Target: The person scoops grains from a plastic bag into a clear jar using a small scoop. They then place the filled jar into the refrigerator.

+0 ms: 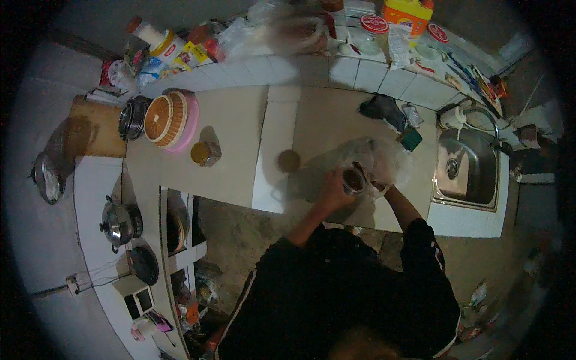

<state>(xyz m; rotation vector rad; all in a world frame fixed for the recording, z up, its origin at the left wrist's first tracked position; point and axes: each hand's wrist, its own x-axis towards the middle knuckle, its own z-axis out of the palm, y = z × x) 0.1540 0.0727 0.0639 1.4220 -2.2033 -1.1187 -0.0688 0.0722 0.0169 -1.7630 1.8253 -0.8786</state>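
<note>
My left hand (334,185) grips an open clear jar (354,181) with dark contents, tilted so that its mouth faces up towards me. Close beside it, my right hand (383,173) is wrapped in a crumpled clear plastic bag (402,162) and holds it near the jar's rim. Glare and blur in the plastic partly hide the right fingers. A round brown disc (288,160), perhaps a lid, lies on the counter to the left. Farther left is a small jar with a yellowish lid (200,153).
A steel sink (468,166) is at the right, with a green scouring pad (410,138) and dark cloth (382,108) nearby. Wicker baskets (166,120) stand at the left back. A lidded pot (118,220) sits on the side counter. Jars and packets crowd the tiled ledge (369,74).
</note>
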